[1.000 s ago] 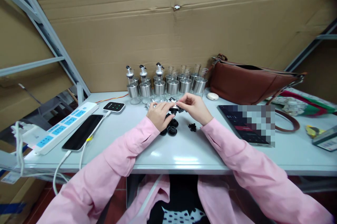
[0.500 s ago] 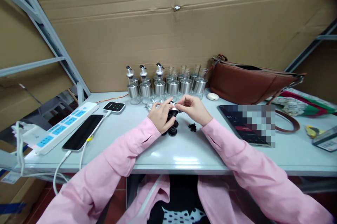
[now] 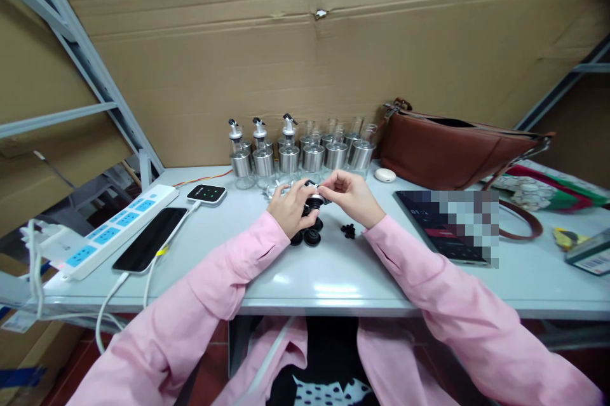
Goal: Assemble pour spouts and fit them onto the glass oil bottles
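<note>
Left hand (image 3: 291,208) curled tighter, black pourer cap (image 3: 313,201) between both hands

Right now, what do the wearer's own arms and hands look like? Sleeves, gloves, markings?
Both arms are in long pink sleeves of smooth, loosely creased fabric that reach to the wrists. The left hand and right hand are bare: no gloves. No rings, watch, cables or markings can be made out on either.
</note>
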`<action>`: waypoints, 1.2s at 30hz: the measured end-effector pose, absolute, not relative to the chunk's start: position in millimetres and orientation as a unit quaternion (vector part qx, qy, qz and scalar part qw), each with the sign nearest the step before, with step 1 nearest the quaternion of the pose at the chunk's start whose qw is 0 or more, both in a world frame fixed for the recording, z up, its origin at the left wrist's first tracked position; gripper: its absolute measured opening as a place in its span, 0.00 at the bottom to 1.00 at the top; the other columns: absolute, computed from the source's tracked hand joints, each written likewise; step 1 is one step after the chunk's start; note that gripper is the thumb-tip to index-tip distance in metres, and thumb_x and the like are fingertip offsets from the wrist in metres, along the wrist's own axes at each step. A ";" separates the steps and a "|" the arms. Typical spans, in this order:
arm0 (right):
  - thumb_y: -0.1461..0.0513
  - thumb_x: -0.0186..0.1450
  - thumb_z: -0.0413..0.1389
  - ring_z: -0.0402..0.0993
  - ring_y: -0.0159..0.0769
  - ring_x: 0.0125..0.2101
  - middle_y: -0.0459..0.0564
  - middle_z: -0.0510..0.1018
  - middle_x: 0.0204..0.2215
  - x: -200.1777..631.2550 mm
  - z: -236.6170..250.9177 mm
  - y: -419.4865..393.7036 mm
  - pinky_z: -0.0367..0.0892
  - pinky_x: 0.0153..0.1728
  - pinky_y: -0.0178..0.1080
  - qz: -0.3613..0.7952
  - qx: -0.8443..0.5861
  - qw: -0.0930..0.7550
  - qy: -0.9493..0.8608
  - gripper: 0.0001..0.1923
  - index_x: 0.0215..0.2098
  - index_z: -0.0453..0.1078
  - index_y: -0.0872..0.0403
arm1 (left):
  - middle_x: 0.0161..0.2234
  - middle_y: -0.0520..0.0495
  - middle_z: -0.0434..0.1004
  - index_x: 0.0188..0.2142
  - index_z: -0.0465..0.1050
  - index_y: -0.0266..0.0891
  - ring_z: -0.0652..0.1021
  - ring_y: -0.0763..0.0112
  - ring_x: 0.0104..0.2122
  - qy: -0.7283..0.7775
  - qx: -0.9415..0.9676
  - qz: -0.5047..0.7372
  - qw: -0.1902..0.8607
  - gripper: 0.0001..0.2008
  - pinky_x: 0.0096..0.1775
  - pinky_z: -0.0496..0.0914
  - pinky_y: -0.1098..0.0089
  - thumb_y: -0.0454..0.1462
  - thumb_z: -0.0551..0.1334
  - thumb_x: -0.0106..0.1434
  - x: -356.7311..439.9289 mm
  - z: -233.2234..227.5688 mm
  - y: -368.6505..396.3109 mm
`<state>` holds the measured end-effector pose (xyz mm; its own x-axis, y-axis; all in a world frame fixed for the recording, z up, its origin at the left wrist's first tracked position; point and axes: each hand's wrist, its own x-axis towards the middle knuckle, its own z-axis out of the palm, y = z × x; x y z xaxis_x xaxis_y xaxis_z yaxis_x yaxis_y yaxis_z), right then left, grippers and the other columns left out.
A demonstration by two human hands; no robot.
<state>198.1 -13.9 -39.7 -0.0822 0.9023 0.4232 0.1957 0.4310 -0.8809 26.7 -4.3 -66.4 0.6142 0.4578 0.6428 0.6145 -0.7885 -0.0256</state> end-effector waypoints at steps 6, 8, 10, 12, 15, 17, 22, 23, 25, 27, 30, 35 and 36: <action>0.51 0.50 0.62 0.63 0.27 0.20 0.44 0.70 0.19 197.9 -37.3 -15.6 0.60 0.22 0.33 0.348 -0.417 0.522 -0.657 0.18 0.24 0.64 0.56 | 0.44 0.41 0.73 0.46 0.57 0.39 0.72 0.60 0.50 -0.287 -0.880 -0.339 0.170 0.16 0.46 0.62 0.59 0.41 0.54 0.60 25.0 -67.3 -1.5; 0.51 0.52 0.61 0.65 0.28 0.23 0.45 0.71 0.22 196.4 -36.8 -17.6 0.62 0.24 0.34 0.353 -0.406 0.521 -0.662 0.17 0.27 0.65 0.56 | 0.43 0.41 0.73 0.46 0.56 0.38 0.73 0.60 0.48 -0.282 -0.868 -0.361 0.192 0.15 0.43 0.62 0.60 0.42 0.53 0.62 25.0 -65.5 -2.0; 0.53 0.51 0.62 0.67 0.30 0.26 0.46 0.71 0.27 194.1 -37.0 -19.8 0.64 0.27 0.35 0.347 -0.382 0.521 -0.680 0.17 0.33 0.65 0.55 | 0.43 0.39 0.73 0.46 0.55 0.37 0.74 0.61 0.45 -0.276 -0.849 -0.393 0.218 0.14 0.41 0.61 0.61 0.42 0.51 0.64 25.4 -63.2 -2.7; 0.56 0.51 0.63 0.68 0.31 0.29 0.47 0.71 0.32 191.8 -37.8 -21.7 0.65 0.30 0.36 0.333 -0.358 0.519 -0.701 0.20 0.37 0.63 0.53 | 0.42 0.38 0.73 0.45 0.55 0.37 0.74 0.62 0.43 -0.268 -0.831 -0.423 0.242 0.13 0.40 0.61 0.62 0.43 0.49 0.66 26.2 -61.1 -3.1; 0.57 0.52 0.62 0.68 0.32 0.32 0.47 0.71 0.34 190.1 -38.9 -23.3 0.66 0.32 0.37 0.311 -0.342 0.519 -0.719 0.19 0.39 0.62 0.52 | 0.40 0.39 0.73 0.45 0.54 0.37 0.75 0.63 0.41 -0.251 -0.818 -0.446 0.265 0.14 0.39 0.60 0.63 0.45 0.46 0.67 27.0 -59.1 -2.7; 0.58 0.53 0.62 0.69 0.32 0.32 0.46 0.70 0.32 190.0 -39.2 -24.1 0.66 0.33 0.37 0.305 -0.336 0.521 -0.723 0.19 0.39 0.63 0.52 | 0.39 0.40 0.73 0.44 0.54 0.37 0.75 0.64 0.40 -0.234 -0.815 -0.453 0.277 0.15 0.39 0.59 0.62 0.46 0.45 0.68 27.2 -58.2 -2.0; 0.56 0.50 0.64 0.70 0.31 0.28 0.45 0.72 0.29 189.3 -36.9 -27.7 0.67 0.32 0.37 0.356 -0.330 0.517 -0.705 0.21 0.38 0.63 0.53 | 0.33 0.44 0.74 0.42 0.55 0.38 0.74 0.62 0.37 -0.203 -0.808 -0.466 0.297 0.16 0.39 0.58 0.61 0.48 0.44 0.67 26.9 -56.1 -2.1; 0.56 0.49 0.65 0.70 0.30 0.27 0.44 0.72 0.29 188.9 -35.9 -28.8 0.67 0.30 0.36 0.378 -0.327 0.516 -0.696 0.21 0.37 0.62 0.52 | 0.33 0.44 0.74 0.42 0.55 0.38 0.74 0.62 0.37 -0.201 -0.808 -0.467 0.297 0.16 0.39 0.58 0.61 0.48 0.45 0.67 26.8 -56.0 -2.6; 0.56 0.47 0.66 0.71 0.29 0.26 0.43 0.71 0.28 187.9 -33.7 -30.9 0.67 0.27 0.34 0.422 -0.319 0.518 -0.673 0.22 0.35 0.61 0.52 | 0.34 0.44 0.74 0.41 0.55 0.38 0.74 0.62 0.37 -0.200 -0.810 -0.466 0.293 0.16 0.39 0.57 0.60 0.48 0.45 0.67 26.5 -56.4 -3.9; 0.55 0.46 0.66 0.71 0.29 0.25 0.43 0.71 0.27 187.3 -31.6 -32.5 0.67 0.25 0.34 0.451 -0.312 0.519 -0.655 0.23 0.33 0.60 0.52 | 0.35 0.43 0.74 0.41 0.55 0.38 0.74 0.62 0.37 -0.205 -0.816 -0.461 0.284 0.16 0.40 0.56 0.59 0.49 0.46 0.66 25.8 -57.9 -5.0; 0.54 0.46 0.66 0.71 0.29 0.23 0.42 0.71 0.26 186.6 -29.8 -33.5 0.68 0.23 0.33 0.457 -0.315 0.516 -0.652 0.22 0.31 0.60 0.52 | 0.37 0.42 0.73 0.42 0.55 0.39 0.73 0.61 0.37 -0.229 -0.833 -0.435 0.253 0.16 0.40 0.55 0.59 0.49 0.48 0.65 24.3 -62.1 -5.2; 0.51 0.46 0.65 0.69 0.28 0.22 0.41 0.68 0.24 184.9 -29.7 -34.1 0.69 0.21 0.33 0.432 -0.326 0.527 -0.655 0.21 0.26 0.60 0.52 | 0.41 0.40 0.72 0.42 0.56 0.39 0.72 0.61 0.38 -0.261 -0.849 -0.407 0.215 0.17 0.41 0.54 0.58 0.50 0.47 0.65 22.0 -67.9 -2.2; 0.51 0.46 0.65 0.69 0.28 0.22 0.41 0.68 0.23 184.7 -29.8 -34.2 0.69 0.21 0.33 0.430 -0.329 0.528 -0.654 0.21 0.25 0.60 0.52 | 0.41 0.40 0.72 0.42 0.56 0.39 0.72 0.61 0.38 -0.262 -0.850 -0.405 0.213 0.17 0.41 0.54 0.58 0.50 0.47 0.65 21.7 -68.3 -1.8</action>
